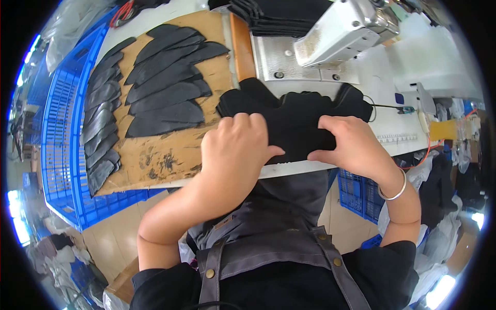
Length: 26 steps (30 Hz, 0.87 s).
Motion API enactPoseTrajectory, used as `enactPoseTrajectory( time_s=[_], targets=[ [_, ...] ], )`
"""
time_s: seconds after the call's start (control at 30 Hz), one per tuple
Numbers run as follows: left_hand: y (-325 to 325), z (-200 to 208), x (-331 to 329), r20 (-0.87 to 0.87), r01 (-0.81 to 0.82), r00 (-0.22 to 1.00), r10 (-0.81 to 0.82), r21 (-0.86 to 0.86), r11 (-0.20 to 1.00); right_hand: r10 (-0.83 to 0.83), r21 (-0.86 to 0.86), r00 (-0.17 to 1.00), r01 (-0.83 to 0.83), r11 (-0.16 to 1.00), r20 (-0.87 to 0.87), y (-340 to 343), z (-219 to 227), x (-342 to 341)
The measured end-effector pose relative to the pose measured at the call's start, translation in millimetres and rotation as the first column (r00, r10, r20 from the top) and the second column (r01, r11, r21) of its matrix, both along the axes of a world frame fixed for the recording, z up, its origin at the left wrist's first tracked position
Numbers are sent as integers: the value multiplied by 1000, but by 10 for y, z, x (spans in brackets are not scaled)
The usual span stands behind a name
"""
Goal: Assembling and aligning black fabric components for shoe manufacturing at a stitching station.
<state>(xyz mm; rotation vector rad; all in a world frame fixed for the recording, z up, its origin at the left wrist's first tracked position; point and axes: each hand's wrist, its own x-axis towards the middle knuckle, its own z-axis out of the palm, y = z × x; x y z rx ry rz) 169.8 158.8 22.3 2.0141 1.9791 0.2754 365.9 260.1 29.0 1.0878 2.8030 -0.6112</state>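
A thick bundle of black fabric pieces [299, 121] with wavy, lobed outlines lies at the front edge of the white worktable. My left hand [232, 150] is closed over its left side, fingers curled on top and the thumb pointing right along the near edge. On the right side, my right hand [356, 147] grips the bundle between curled fingers and thumb. The fabric under both palms is hidden. Just beyond the bundle stands a white sewing machine [336, 39] on a metal plate.
Left of the bundle, a brown board [217, 67] carries overlapping rows of dark, curved pieces [168, 98]. A blue crate [64, 124] stands along the left side. More folded black fabric [279, 15] sits at the back. A ruler strip [398, 138] runs along the right tabletop.
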Motion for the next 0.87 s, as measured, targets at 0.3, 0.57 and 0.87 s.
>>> enactPoseTrajectory(
  time_s=[0.3,0.57,0.87],
  targets=[
    [-146,-567,417,-121,256,966,-228,336,906,-48,-61,988,40,997,-147,85,-111,164],
    [-138,-550,430,-136,268,962,-237,306,913,-233,-325,940,146,934,-247,168,-104,450],
    [-147,-542,448,-154,280,957,-247,251,927,-188,-273,951,118,955,-247,173,-121,454]
  ],
)
